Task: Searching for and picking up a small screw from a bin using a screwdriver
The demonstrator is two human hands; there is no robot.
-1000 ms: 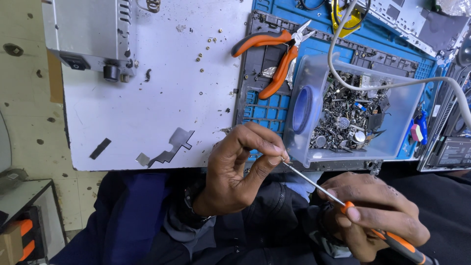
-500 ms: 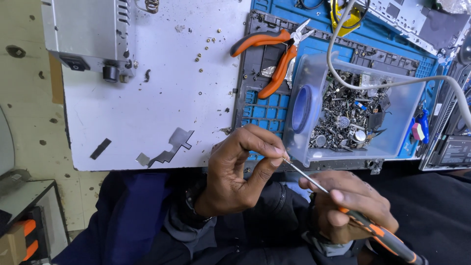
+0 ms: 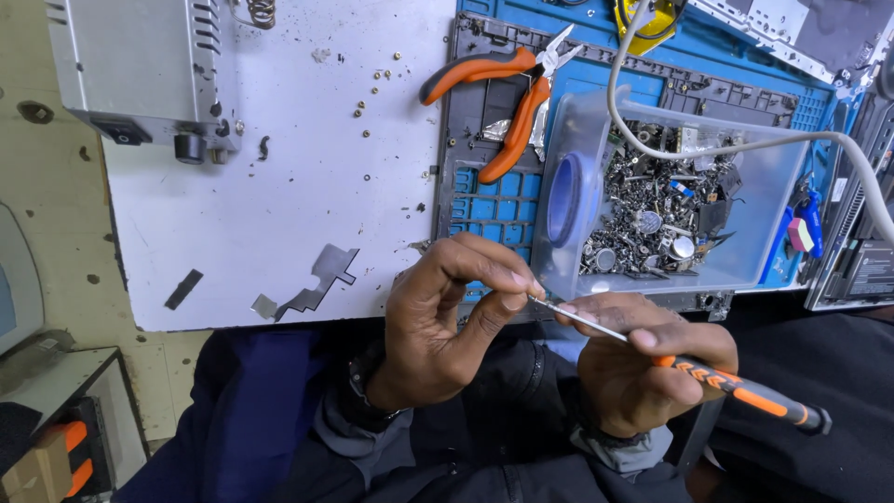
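My right hand (image 3: 643, 373) grips a screwdriver (image 3: 736, 389) with an orange and black handle; its thin metal shaft points up and left. My left hand (image 3: 447, 321) pinches the shaft's tip between thumb and forefinger, just below the front edge of the white table (image 3: 279, 186). Whether something tiny sits at the tip I cannot tell. Both hands hover over my lap, in front of a clear plastic tub (image 3: 754, 251) full of several screws and small metal parts.
Orange-handled pliers (image 3: 503, 93) lie on a blue work mat (image 3: 494, 200). A grey metal box (image 3: 140, 65) stands at the table's far left. Loose screws and flat metal scraps (image 3: 317, 284) dot the white top. A white cable (image 3: 745, 144) arcs over the tub.
My right hand has slid up the screwdriver and closer to the left hand. My left hand stays pinched on the tip.
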